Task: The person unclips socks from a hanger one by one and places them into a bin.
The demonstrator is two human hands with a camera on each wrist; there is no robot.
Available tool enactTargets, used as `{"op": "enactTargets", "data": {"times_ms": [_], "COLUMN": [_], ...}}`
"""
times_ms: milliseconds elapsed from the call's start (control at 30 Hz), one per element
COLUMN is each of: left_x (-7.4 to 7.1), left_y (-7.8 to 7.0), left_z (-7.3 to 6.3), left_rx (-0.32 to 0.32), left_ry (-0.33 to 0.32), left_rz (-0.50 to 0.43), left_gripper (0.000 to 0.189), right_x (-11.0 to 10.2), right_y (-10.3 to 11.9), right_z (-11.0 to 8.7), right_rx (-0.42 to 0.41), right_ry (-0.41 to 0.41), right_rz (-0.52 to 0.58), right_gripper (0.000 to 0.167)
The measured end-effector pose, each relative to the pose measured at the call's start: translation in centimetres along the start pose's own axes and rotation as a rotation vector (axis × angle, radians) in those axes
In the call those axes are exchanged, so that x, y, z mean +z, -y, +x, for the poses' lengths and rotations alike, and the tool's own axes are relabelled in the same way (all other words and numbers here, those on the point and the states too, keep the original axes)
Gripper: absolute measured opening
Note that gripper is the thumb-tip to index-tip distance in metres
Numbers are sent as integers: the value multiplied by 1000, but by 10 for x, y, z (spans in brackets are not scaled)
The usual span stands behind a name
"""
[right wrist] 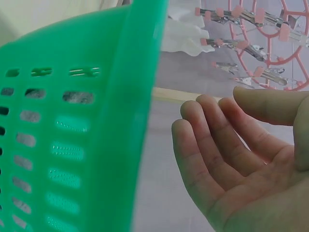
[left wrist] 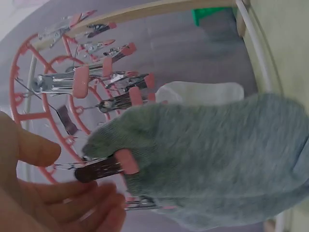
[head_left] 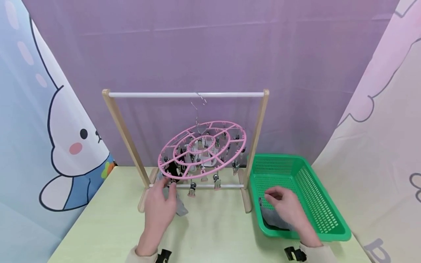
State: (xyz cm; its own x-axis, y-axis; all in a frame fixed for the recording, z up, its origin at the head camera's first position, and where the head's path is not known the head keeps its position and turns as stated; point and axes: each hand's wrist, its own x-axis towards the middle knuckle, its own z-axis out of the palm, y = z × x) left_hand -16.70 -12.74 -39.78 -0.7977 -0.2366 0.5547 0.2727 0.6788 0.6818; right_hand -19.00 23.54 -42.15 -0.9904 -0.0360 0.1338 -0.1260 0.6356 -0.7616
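Note:
A pink round clip hanger [head_left: 245,139] hangs tilted, its left side lower. At that low side is my left hand [head_left: 159,208], thumb and fingers apart around a metal clip [left wrist: 104,168]. The clip bites the edge of a grey sock [left wrist: 217,154]; whether the fingertips touch it I cannot tell. A white cloth piece [left wrist: 200,92] hangs behind. My right hand [head_left: 289,208], fingers loosely bent and holding nothing, is over the near left part of the green basket [head_left: 332,210]. Below it a grey cloth item [head_left: 274,218] lies in the basket.
A wooden rack with a white top bar [head_left: 158,95] carries the hanger by its hook. Several loose clips [head_left: 217,181] dangle from the rings. The basket stands beside the rack's right leg [head_left: 246,199] on a pale table [head_left: 98,219]. A purple curtain [head_left: 184,54] hangs behind.

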Motion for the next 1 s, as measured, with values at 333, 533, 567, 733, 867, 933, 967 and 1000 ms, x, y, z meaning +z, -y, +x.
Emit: {"op": "enactTargets", "data": {"times_ms": [333,533,567,733,867,933,967,1000], "left_x": [0,-3,-3,-7,-7,-5,-4,-3], "left_y": [8,6,6,-1,-3,-3,-3,-3], "left_z": [8,9,9,5,4,3,2,2], "left_rx": [-113,-153,-151,-128,-76,-43,-25,-14], "left_ry": [135,211,225,313,385,405,410,413], "left_rz": [-162,-224,-230,-274,-304,-317,-323,-324], "left_gripper": [18,20,21,25,31,31,31,30], "right_x": [3,7,8,12,14,14,14,14], "right_y": [3,9,10,14,16,17,18,19], "right_z": [0,0,-1,-1,-1,-1,-2,-2], "right_rx": [3,2,0,-17,-26,-37,-39,-44], "right_ry": [22,37,36,43,50,50,51,50], "right_rz": [37,72,72,64,65,66,68,71], "right_gripper": [16,16,16,17,16,15,15,14]}}
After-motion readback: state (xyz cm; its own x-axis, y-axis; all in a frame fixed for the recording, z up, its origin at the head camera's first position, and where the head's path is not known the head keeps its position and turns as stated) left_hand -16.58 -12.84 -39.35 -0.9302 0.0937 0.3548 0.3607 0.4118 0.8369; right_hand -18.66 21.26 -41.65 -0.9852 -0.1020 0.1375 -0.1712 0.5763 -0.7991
